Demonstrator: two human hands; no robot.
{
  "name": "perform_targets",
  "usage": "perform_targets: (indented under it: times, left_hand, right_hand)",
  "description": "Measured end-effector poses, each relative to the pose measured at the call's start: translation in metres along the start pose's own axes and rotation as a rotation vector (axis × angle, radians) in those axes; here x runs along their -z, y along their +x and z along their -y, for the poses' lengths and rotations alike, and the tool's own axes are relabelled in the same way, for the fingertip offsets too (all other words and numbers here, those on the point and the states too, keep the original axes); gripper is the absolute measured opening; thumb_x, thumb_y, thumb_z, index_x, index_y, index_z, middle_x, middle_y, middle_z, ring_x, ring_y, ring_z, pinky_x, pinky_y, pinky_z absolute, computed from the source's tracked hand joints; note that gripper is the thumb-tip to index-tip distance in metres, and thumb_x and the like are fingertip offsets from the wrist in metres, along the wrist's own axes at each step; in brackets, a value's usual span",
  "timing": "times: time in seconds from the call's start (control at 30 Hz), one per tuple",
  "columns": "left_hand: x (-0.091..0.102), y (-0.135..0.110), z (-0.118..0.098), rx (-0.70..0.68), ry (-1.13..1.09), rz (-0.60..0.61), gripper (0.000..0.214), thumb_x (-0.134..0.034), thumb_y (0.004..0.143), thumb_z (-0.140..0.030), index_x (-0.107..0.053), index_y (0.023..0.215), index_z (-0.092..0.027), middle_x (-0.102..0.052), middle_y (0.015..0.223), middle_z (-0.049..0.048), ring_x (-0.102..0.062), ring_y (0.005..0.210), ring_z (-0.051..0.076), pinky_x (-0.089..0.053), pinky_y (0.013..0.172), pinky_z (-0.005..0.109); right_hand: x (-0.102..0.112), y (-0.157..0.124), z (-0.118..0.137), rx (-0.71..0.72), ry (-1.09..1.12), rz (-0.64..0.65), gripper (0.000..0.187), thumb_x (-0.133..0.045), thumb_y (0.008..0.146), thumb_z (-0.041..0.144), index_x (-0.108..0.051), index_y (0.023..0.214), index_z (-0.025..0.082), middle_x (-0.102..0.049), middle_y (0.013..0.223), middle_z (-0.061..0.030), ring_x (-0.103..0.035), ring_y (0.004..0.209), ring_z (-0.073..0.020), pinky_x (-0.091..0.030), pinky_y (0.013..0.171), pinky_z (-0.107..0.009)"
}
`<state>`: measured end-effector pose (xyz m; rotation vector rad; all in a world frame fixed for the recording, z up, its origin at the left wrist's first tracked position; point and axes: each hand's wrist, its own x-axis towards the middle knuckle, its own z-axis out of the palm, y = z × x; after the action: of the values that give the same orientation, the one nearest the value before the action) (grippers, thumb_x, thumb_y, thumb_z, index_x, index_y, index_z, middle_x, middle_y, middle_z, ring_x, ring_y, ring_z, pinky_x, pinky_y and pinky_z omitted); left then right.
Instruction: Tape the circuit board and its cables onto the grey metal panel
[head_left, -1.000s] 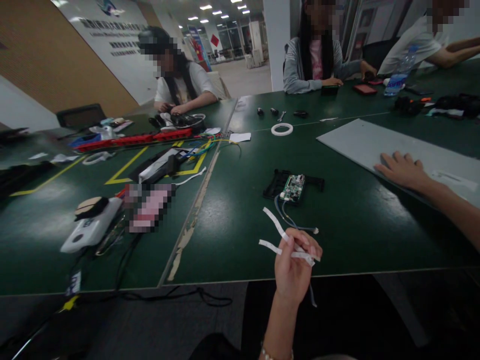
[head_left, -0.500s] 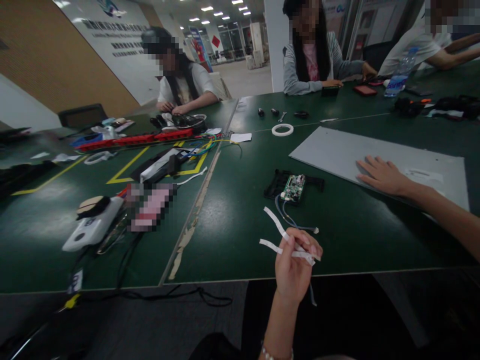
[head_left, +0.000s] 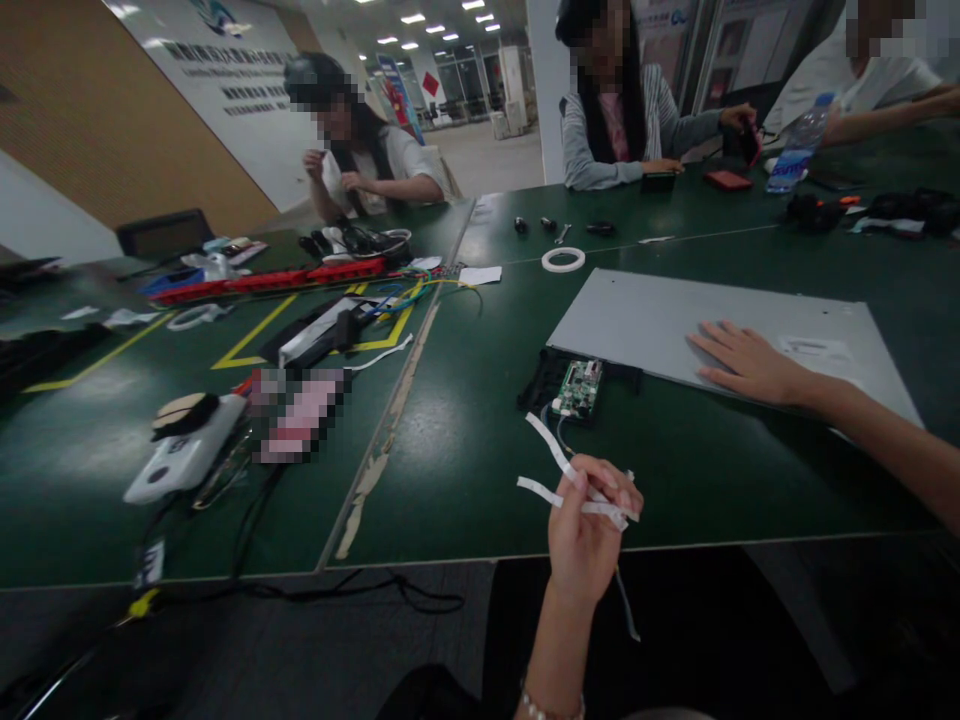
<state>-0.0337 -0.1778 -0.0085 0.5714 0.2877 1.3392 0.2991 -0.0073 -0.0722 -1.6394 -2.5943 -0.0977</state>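
Note:
My left hand (head_left: 589,535) is closed in a pinch on several thin white strips (head_left: 551,447), whose ends stick out to the left. A thin grey cable (head_left: 627,605) hangs below that hand; I cannot tell whether the fingers hold it. My right hand (head_left: 750,365) lies flat, fingers spread, on a light grey panel (head_left: 637,315). The panel's near left edge meets a black plastic frame (head_left: 534,385), which carries a green circuit board (head_left: 580,388). Cables from the board run toward my left hand, which partly hides them.
Beyond the panel lie a roll of white tape (head_left: 563,260) and a small wrench (head_left: 562,234). Left of the table seam are a white device (head_left: 184,455), a pink item (head_left: 307,410) and red strips (head_left: 270,280). Co-workers sit across; a water bottle (head_left: 799,150) stands far right.
The panel has slid left under my right hand, up against the black frame. The frame and board have shifted slightly left and nearer. Two co-workers have raised their hands. My left hand is nearly still.

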Motion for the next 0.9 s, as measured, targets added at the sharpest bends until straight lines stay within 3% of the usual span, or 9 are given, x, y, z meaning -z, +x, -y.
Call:
perform_targets:
  times: [0.33,0.53,0.77,0.9]
  left_hand:
    - [-0.001,0.001,-0.001,-0.008,0.033,-0.052,0.027,-0.051,0.092,-0.037,-0.056,0.075,-0.017,-0.045,0.062,-0.0013,-0.041,0.058,0.01,-0.037,0.063,0.025]
    - [-0.002,0.001,-0.001,0.003,0.117,-0.102,0.031,-0.054,0.09,-0.044,-0.053,0.074,-0.018,-0.045,0.061,-0.0015,-0.042,0.058,0.011,-0.038,0.063,0.027]
    - [-0.006,-0.013,0.001,0.039,0.215,-0.014,0.032,-0.054,0.09,-0.044,-0.056,0.075,-0.016,-0.051,0.062,0.0011,-0.05,0.061,0.014,-0.039,0.062,0.028]
    - [-0.009,-0.022,-0.006,-0.003,0.262,-0.021,0.033,-0.053,0.09,-0.044,-0.057,0.074,-0.016,-0.052,0.061,0.0016,-0.051,0.062,0.015,-0.04,0.061,0.028]
  right_hand:
    - [0.016,-0.008,0.03,0.159,0.07,-0.002,0.069,-0.03,0.094,0.061,-0.013,0.155,0.033,-0.005,0.156,0.0002,-0.013,0.143,-0.0285,-0.02,0.116,-0.051]
    - [0.028,-0.012,0.049,0.169,0.156,0.058,0.069,-0.036,0.093,0.061,-0.017,0.154,0.034,-0.005,0.156,0.0033,-0.009,0.144,-0.0263,-0.012,0.118,-0.05]
    - [0.031,-0.013,0.058,0.206,0.193,0.046,0.069,-0.039,0.092,0.061,-0.021,0.153,0.034,-0.007,0.156,0.0025,-0.009,0.144,-0.0258,-0.013,0.118,-0.049]
    - [0.032,-0.011,0.06,0.17,0.234,0.023,0.06,-0.032,0.096,0.056,-0.031,0.15,0.03,-0.016,0.155,0.0003,-0.014,0.143,-0.0271,-0.017,0.116,-0.053]
